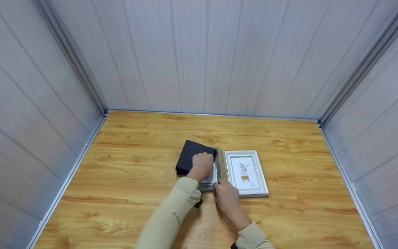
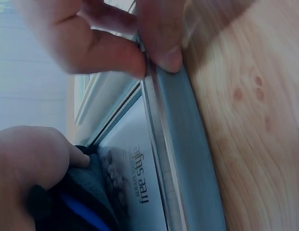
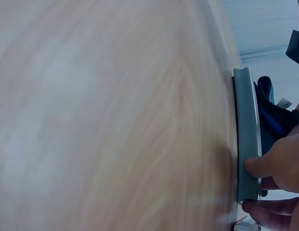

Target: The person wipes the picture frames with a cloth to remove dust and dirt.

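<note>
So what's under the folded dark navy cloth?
A rectangular grey picture frame with a white printed insert; its right and near edges show. Whatever else the cloth covers can't be seen.

A cloth (image 1: 192,154) lies on one picture frame (image 1: 218,167), left of a second frame (image 1: 245,173)

One left hand (image 1: 203,164) and one right hand (image 1: 227,197), two in all, with two sleeves (image 1: 171,214) and two dark wrist pieces (image 1: 198,203), type unclear. One grey frame (image 2: 188,144) and one white frame (image 1: 259,173) make two picture frames; two prints (image 2: 137,154), one per frame; one dark cloth (image 1: 193,154). Surroundings: one wooden tabletop (image 1: 123,207), three walls (image 1: 199,55), two corner posts (image 1: 74,65).
</note>
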Action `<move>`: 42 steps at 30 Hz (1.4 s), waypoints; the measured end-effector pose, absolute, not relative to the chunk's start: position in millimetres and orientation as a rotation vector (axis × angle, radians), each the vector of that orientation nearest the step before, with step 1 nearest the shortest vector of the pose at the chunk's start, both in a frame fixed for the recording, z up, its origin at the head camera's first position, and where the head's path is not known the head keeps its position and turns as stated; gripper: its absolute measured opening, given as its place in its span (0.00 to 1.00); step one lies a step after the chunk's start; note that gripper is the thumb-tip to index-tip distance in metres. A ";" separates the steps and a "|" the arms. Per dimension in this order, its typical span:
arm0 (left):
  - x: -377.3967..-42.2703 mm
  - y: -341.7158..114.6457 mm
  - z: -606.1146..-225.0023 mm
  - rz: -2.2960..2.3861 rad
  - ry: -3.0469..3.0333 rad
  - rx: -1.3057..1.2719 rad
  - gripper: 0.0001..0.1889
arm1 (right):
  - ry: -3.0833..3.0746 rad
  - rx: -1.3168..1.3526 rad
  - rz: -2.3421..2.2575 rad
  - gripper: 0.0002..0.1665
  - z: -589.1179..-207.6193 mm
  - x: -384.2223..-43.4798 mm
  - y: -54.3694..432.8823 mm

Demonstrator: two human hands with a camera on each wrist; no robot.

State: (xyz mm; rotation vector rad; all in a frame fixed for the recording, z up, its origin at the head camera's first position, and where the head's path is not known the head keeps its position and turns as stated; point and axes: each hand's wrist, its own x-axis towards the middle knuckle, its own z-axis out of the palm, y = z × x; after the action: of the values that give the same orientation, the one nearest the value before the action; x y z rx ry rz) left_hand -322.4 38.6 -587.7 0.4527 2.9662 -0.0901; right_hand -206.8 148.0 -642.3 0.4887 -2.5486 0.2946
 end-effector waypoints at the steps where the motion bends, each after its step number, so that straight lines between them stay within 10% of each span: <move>1: -321.2 38.3 -587.7 -0.095 2.961 0.459 0.10 | -2.552 0.492 0.294 0.11 -642.7 -206.8 147.2; 21: -268.9 25.6 -566.0 -0.064 2.773 0.564 0.08 | -2.550 0.498 0.321 0.05 -644.0 -208.3 148.4; 42: -323.7 44.2 -594.4 -0.137 2.958 0.478 0.24 | -2.549 0.510 0.338 0.10 -642.1 -205.7 149.4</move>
State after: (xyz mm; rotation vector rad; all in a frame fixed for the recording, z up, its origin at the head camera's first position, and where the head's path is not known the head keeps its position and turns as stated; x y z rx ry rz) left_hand -323.7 44.2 -594.4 0.4778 2.9581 -0.1374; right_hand -205.7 149.4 -642.1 0.5095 -2.5493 0.3375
